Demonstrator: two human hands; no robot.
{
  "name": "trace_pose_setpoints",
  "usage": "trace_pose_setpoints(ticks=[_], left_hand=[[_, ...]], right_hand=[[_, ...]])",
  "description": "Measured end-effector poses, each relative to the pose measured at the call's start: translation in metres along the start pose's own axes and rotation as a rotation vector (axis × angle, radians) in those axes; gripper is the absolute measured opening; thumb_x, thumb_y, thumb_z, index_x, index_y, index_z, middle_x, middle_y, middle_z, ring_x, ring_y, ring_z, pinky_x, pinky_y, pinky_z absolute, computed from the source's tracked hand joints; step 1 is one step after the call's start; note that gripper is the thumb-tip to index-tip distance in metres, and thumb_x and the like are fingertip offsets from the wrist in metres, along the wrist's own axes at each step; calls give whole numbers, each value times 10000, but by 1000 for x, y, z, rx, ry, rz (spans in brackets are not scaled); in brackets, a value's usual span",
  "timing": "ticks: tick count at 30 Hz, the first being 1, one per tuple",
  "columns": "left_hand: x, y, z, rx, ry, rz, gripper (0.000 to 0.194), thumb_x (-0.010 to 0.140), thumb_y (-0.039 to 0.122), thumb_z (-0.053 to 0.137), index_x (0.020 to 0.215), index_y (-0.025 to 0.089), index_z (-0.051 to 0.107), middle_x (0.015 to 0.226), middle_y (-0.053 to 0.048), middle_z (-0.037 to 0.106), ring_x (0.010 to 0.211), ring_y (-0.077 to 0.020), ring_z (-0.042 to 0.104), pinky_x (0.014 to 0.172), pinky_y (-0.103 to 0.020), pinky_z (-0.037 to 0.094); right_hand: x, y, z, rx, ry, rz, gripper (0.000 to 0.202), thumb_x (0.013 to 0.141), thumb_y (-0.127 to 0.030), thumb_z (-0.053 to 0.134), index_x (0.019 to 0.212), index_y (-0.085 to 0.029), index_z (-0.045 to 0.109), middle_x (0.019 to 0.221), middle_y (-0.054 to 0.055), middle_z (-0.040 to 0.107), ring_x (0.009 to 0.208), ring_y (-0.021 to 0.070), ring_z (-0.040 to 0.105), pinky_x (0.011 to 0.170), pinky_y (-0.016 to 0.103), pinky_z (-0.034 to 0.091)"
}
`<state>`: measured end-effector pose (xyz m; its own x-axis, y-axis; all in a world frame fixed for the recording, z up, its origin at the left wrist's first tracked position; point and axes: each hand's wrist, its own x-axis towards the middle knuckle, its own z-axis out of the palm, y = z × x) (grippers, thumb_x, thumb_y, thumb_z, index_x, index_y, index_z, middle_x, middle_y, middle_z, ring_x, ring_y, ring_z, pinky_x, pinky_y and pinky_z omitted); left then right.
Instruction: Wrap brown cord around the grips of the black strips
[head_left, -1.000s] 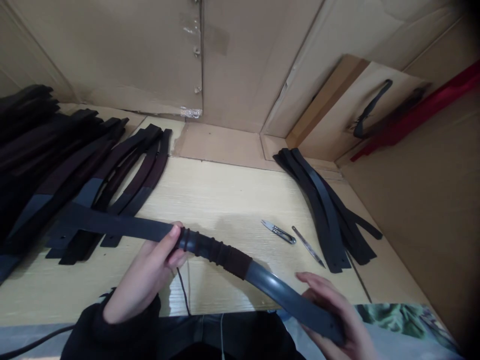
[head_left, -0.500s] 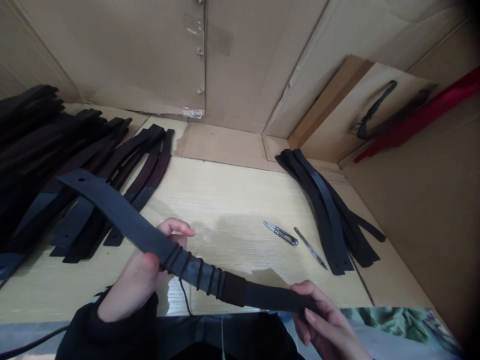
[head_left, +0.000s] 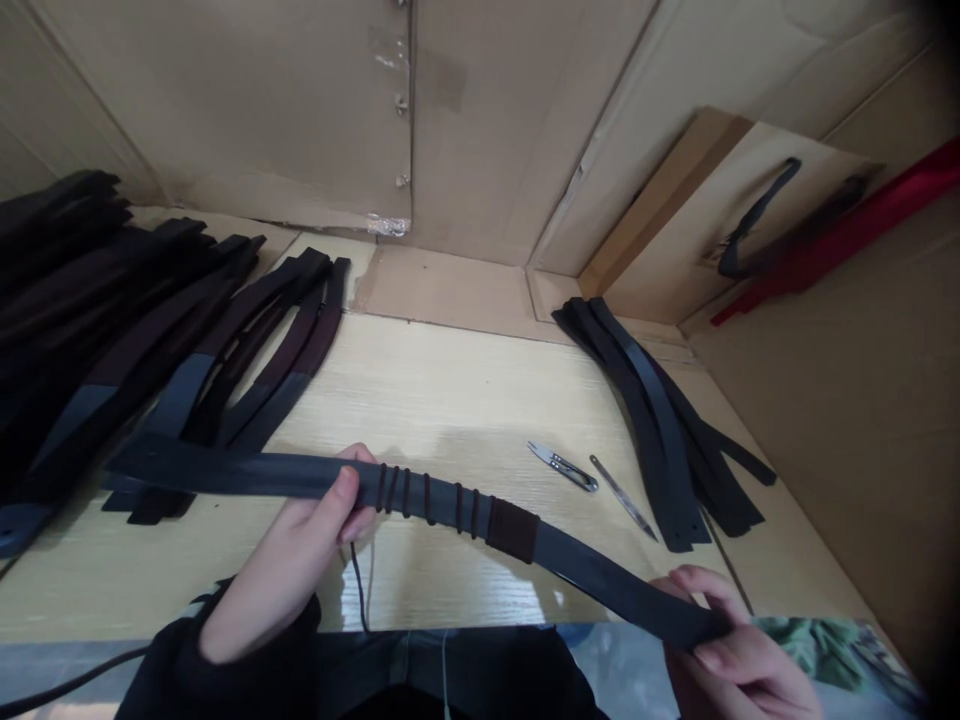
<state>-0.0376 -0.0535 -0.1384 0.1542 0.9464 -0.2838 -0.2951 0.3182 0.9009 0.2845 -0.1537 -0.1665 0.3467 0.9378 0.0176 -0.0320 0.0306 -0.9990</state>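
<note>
A long dark strap (head_left: 585, 570) stretches between my two hands above the table's front edge. Black cord (head_left: 429, 500) winds round it in spaced turns, ending beside a dark brown wrapped band (head_left: 513, 530). My left hand (head_left: 330, 515) is closed on the strap just left of the turns, thumb on top. A loose cord end hangs below that hand. My right hand (head_left: 739, 640) pinches the strap's right end between thumb and fingers. The strap's left end, with a small hole, reaches over the pile at the left.
Many dark straps (head_left: 172, 300) are heaped on the left of the table (head_left: 450, 390). A smaller bundle of straps (head_left: 660, 430) lies at the right. Thread snips (head_left: 562, 467) and a thin metal tool (head_left: 622, 498) lie between. Cardboard walls (head_left: 495, 130) enclose the back and right.
My right hand has moved right and slightly down with the strap's end. The strap's left end has dropped, and the cord turns now look more spread out. My left thumb has come over the strap.
</note>
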Motion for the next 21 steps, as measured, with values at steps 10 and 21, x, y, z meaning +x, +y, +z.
trace_pose_setpoints(ticks=[10, 21], left_hand=[[-8, 7, -4, -248, 0, -30, 298, 711, 521, 693, 769, 229, 678, 456, 98, 199, 446, -55, 179, 549, -156, 425], [-4, 3, -2, -121, 26, 171, 388, 700, 593, 655, 903, 263, 674, 607, 46, 405, 491, -74, 289, 459, -168, 321]], right_hand=[[5, -6, 33, 227, -465, 794, 489, 839, -594, 477, 1145, -243, 629, 1179, 140, 644, 573, 134, 639, 512, 252, 478], [2, 9, 29, 256, -490, 646, 293, 651, -391, 780, 872, -231, 670, 749, -22, 554, 519, 31, 459, 507, 170, 316]])
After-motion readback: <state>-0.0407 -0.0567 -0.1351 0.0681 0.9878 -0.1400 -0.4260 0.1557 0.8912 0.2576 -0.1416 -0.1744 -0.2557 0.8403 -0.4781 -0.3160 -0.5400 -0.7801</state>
